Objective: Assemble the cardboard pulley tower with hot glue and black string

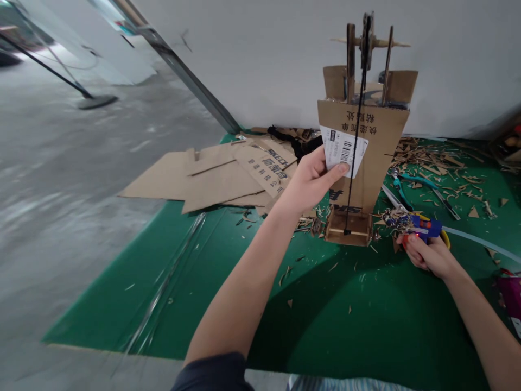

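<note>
My left hand (315, 176) grips the left side of a tall cardboard model (366, 190), thumb over a white barcode label (340, 146) on its face. A black string (357, 125) runs down the model's front, from a wheel-like piece (367, 41) on a wooden stick at the top to a crossbar in the open base. To the right of the base, my right hand (427, 255) is closed around a blue hot glue gun (427, 227). A red light glows on it, and scraps cling about its nozzle. A pale glue stick (480, 237) extends from its back.
Flat cardboard sheets (220, 179) lie at the left of the green table (183, 282). Teal-handled pliers (401, 190), scissor blades (393, 196) and many cardboard scraps (431, 157) lie at the right. A white wall (252, 65) stands behind.
</note>
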The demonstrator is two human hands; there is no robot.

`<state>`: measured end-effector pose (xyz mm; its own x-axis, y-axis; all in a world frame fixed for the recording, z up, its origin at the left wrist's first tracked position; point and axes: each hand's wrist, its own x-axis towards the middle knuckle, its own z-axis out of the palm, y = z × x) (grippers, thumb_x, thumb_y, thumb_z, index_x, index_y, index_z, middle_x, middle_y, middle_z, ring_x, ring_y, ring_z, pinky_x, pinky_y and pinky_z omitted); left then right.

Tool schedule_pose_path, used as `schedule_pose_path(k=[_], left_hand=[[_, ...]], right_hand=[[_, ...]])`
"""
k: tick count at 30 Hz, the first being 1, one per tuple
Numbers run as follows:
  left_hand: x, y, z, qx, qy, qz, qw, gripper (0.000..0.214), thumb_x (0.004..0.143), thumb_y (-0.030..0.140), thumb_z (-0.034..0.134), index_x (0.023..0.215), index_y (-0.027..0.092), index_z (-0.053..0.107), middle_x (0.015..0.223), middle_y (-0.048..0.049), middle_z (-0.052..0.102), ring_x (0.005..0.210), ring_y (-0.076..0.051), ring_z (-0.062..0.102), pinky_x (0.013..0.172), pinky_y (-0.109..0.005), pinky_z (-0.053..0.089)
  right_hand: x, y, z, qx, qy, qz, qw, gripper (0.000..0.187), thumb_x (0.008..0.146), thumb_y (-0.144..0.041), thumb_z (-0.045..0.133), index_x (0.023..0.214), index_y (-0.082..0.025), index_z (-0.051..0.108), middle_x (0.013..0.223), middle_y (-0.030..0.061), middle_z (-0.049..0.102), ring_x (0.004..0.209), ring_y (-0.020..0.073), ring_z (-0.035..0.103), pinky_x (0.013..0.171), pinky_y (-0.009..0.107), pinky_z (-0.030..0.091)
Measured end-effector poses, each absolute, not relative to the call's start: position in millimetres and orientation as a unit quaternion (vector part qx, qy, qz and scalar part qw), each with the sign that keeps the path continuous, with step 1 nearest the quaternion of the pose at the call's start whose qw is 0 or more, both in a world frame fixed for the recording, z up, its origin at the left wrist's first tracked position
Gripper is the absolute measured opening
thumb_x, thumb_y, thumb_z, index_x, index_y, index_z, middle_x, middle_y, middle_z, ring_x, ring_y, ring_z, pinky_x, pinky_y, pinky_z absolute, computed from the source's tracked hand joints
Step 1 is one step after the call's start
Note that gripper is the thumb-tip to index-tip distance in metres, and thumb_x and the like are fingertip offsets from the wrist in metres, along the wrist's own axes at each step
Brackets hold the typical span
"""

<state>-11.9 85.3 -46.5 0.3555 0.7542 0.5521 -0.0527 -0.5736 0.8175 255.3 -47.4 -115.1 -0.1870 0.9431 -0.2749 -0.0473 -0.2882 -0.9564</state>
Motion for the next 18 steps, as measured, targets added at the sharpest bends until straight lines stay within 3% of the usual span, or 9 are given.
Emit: schedule_pose_path(k=[11,18], left_hand=[[-14,89,-47,0.724,0.251,0.514,0.386,0.037,0.089,0.047,0.063,0.122,0.030,0.061,0.118,-0.0020,0.070,0.122,-0.027,0.060,0.100,-0.045,0.054],[-16,88,-45,0.726,0.257,0.524,0.363,0.032,0.090,0.045,0.062,0.118,0.029,0.063,0.116,-0.0019,0.070,0.118,-0.026,0.063,0.098,-0.044,0.055]], right_hand=[[270,-45,-119,-0.482,-0.488,0.653,0.322,0.046,0.082,-0.063,0.061,0.084,-0.017,0.063,0.042,-0.0089,0.039,0.033,0.0057,0.028,0.037,0.023,0.020],[267,-49,-114,-0.501,-0.468,0.637,0.352,0.042,0.085,-0.057,0.062,0.085,-0.016,0.063,0.043,-0.0093,0.038,0.034,0.0052,0.029,0.038,0.023,0.019]])
